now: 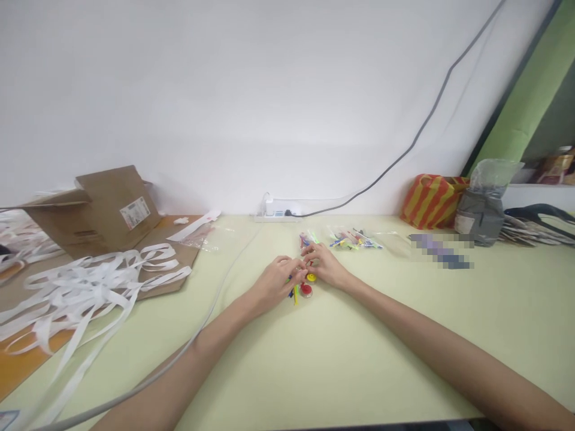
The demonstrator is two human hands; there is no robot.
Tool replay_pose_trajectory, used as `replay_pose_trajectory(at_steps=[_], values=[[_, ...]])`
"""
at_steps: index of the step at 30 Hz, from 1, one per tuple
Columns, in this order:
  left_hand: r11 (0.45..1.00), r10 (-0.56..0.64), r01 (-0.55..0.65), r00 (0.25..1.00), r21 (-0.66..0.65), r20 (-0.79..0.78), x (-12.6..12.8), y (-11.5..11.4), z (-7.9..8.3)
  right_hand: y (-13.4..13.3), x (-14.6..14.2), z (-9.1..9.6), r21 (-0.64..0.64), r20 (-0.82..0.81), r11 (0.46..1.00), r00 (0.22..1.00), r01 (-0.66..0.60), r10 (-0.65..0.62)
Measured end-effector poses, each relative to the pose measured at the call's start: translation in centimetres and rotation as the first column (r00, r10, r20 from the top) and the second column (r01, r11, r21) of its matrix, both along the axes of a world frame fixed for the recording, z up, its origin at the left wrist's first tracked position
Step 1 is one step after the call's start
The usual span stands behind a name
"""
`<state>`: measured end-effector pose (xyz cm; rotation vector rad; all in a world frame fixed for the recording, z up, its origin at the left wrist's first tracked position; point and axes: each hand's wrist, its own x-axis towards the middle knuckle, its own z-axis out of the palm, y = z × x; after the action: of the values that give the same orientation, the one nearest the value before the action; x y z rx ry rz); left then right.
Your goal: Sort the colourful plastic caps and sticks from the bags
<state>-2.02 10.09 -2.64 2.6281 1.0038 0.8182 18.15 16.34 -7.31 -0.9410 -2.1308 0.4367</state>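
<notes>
Head view: red disc [306, 290] lies near curled left fingers [294, 265] and right fingers [312, 255], grip unclear.

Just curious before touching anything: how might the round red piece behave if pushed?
The red piece looks small and plastic, so it's probably light. Sitting low on the table, it would likely slide rather than tip. Being round, it might roll on edge.

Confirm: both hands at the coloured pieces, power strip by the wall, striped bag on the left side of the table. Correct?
No: the head view shows the striped bag on the right side of the table. The rest holds: left hand and right hand at the coloured pieces, power strip by the wall.
</notes>
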Motion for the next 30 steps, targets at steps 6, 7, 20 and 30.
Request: replay_pose_trajectory(at_steps=[6,7,20,30], values=[[1.0,-0.011,0.011,0.999,-0.001,-0.035,0.1,0.1,0.2,-0.4,-0.1,0.5,-0.035,-0.052,0.999,0.998,-0.035,0.033],[1.0,-0.013,0.013,0.999,-0.003,-0.034,0.0,0.2,0.1,-0.5,-0.1,0.6,-0.028,-0.071,0.999,0.997,-0.031,0.029],[1.0,0.006,-0.006,1.0,-0.003,-0.005,0.2,0.2,-0.1,-1.0,0.4,0.9,0.17,-0.335,0.901,0.884,0.398,-0.327],[0.998,0.066,-0.066,0.998,0.021,0.012,-0.1,0.2,0.2,-0.9,1.0,1.0,0.106,-0.336,0.916,0.881,0.388,-0.334]])
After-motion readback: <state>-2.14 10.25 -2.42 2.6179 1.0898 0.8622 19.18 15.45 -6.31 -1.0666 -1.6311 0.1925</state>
